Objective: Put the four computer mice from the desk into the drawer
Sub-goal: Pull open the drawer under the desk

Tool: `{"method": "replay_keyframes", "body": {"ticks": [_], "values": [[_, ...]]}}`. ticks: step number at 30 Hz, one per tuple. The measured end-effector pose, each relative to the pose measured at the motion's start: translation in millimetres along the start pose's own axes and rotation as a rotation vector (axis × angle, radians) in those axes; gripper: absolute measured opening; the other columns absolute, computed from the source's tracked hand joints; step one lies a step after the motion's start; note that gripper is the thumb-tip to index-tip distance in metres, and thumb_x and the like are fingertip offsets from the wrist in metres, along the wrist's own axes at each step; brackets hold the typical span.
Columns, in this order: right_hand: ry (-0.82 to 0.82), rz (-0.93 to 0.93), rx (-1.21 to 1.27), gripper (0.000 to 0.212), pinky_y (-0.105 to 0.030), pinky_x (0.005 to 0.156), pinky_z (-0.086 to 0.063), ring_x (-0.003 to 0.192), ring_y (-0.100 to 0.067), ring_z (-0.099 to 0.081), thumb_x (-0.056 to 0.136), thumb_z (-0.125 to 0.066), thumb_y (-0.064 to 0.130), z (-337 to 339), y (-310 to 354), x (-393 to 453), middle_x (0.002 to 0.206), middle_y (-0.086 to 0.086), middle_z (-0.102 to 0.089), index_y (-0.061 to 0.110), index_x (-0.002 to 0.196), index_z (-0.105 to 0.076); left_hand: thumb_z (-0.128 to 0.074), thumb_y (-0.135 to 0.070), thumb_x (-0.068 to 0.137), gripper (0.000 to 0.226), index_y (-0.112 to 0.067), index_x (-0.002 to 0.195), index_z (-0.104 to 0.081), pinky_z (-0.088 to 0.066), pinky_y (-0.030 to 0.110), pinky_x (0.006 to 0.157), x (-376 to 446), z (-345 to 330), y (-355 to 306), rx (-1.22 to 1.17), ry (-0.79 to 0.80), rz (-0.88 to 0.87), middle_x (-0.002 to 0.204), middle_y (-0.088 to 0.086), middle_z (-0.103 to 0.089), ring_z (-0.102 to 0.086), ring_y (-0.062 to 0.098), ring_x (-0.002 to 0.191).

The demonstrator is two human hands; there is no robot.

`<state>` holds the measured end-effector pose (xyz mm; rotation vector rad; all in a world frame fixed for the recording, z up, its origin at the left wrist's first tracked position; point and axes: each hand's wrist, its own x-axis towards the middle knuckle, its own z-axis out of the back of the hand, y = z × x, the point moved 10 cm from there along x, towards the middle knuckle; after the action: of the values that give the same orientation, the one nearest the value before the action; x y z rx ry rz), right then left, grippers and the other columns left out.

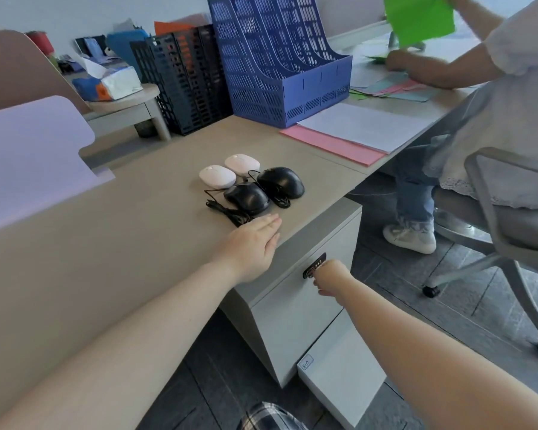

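Observation:
Two white mice (217, 176) (242, 164) and two black corded mice (246, 197) (280, 182) lie together on the beige desk (106, 243), their cables bunched beside them. My left hand (252, 243) rests flat on the desk edge just in front of the nearer black mouse, fingers extended, holding nothing. My right hand (330, 276) is curled against the top edge of the grey drawer (292, 305) in the cabinet under the desk, right beside its black combination lock (315, 265). A lower drawer (339, 377) stands pulled out a little.
Blue (280, 57) and black (184, 79) file racks stand at the back of the desk, with pink and white papers (354, 135) to their right. Another person sits on a wheeled chair (510, 218) at the right, legs near the cabinet. A tissue pack (112, 83) lies back left.

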<state>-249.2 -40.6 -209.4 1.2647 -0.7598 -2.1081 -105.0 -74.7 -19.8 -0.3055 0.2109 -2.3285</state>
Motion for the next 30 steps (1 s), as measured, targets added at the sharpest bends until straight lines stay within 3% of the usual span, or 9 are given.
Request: {"method": "replay_keyframes", "body": {"ticks": [4, 13, 15, 17, 20, 22, 24, 26, 30], "values": [[-0.011, -0.147, 0.365, 0.017, -0.025, 0.05, -0.05, 0.059, -0.021, -0.056, 0.094, -0.049, 0.006, -7, -11, -7, 0.076, -0.014, -0.06, 0.0, 0.081, -0.057, -0.038, -0.021, 0.1, 0.043, -0.011, 0.141, -0.04, -0.011, 0.014, 0.11, 1, -2, 2, -0.018, -0.005, -0.008, 0.153, 0.001, -0.036, -0.028, 0.011, 0.142], [-0.004, -0.193, 0.322, 0.02, -0.026, 0.051, -0.051, 0.056, -0.018, -0.055, 0.095, -0.046, 0.009, 0, -24, -18, 0.066, -0.011, -0.058, 0.0, 0.08, -0.057, -0.037, -0.022, 0.1, 0.043, -0.012, 0.141, -0.04, -0.02, 0.024, 0.116, 1, -5, 5, -0.02, -0.012, -0.005, 0.152, 0.0, -0.037, -0.029, 0.012, 0.142], [0.033, -0.213, 0.235, 0.025, -0.026, 0.052, -0.049, 0.057, -0.017, -0.054, 0.096, -0.046, 0.012, 9, -32, -27, 0.067, -0.009, -0.06, 0.001, 0.076, -0.058, -0.037, -0.023, 0.1, 0.043, -0.013, 0.142, -0.04, -0.021, 0.026, 0.116, 1, -5, 4, -0.025, -0.007, 0.0, 0.153, -0.001, -0.036, -0.029, 0.011, 0.142], [-0.031, -0.125, -0.062, 0.019, -0.029, 0.061, -0.048, 0.074, -0.021, -0.057, 0.094, -0.049, 0.014, 31, -31, -36, 0.082, -0.009, -0.062, 0.0, 0.098, -0.061, -0.036, -0.023, 0.1, 0.043, -0.013, 0.142, -0.04, -0.022, 0.028, 0.117, 0, -6, 5, -0.026, -0.004, 0.002, 0.153, 0.0, -0.036, -0.029, 0.011, 0.142], [-0.442, 0.313, -0.573, 0.044, -0.038, 0.088, -0.046, 0.127, -0.031, -0.038, 0.086, -0.054, 0.007, 70, 14, -64, 0.129, -0.012, -0.049, 0.008, 0.129, -0.044, -0.035, -0.023, 0.1, 0.043, -0.014, 0.142, -0.039, -0.022, 0.028, 0.118, 0, -6, 6, -0.021, 0.002, 0.016, 0.153, -0.001, -0.035, -0.027, 0.011, 0.143], [-0.456, 0.601, -0.703, 0.061, -0.042, 0.113, -0.032, 0.144, -0.029, -0.02, 0.082, -0.053, 0.001, 58, 38, -82, 0.149, -0.007, -0.037, 0.014, 0.14, -0.038, -0.034, -0.023, 0.101, 0.043, -0.014, 0.143, -0.038, -0.02, 0.027, 0.118, -1, -7, 5, -0.007, 0.007, 0.023, 0.154, -0.001, -0.034, -0.025, 0.01, 0.144], [-0.274, 0.718, -0.876, 0.051, -0.041, 0.122, -0.011, 0.144, -0.025, -0.025, 0.085, -0.048, 0.003, 28, 43, -84, 0.145, -0.004, -0.046, 0.015, 0.135, -0.051, -0.032, -0.023, 0.101, 0.044, -0.013, 0.144, -0.036, -0.016, 0.025, 0.117, -3, -7, 2, 0.007, 0.012, 0.026, 0.155, -0.001, -0.032, -0.022, 0.01, 0.145], [-0.164, 0.692, -0.964, 0.04, -0.038, 0.123, -0.008, 0.132, -0.023, -0.043, 0.088, -0.042, 0.008, 13, 36, -80, 0.126, -0.004, -0.062, 0.014, 0.121, -0.064, -0.031, -0.022, 0.101, 0.044, -0.011, 0.144, -0.034, -0.013, 0.024, 0.117, -5, -6, 0, 0.025, 0.018, 0.016, 0.156, 0.001, -0.03, -0.019, 0.011, 0.146], [-0.179, 0.608, -0.914, 0.037, -0.038, 0.101, -0.047, 0.108, -0.028, -0.057, 0.083, -0.038, 0.016, 26, 32, -83, 0.106, -0.005, -0.068, 0.015, 0.101, -0.071, -0.031, -0.022, 0.102, 0.045, -0.01, 0.145, -0.031, -0.012, 0.025, 0.118, -11, -7, -2, 0.031, 0.03, 0.002, 0.157, 0.002, -0.027, -0.017, 0.012, 0.146]]}}
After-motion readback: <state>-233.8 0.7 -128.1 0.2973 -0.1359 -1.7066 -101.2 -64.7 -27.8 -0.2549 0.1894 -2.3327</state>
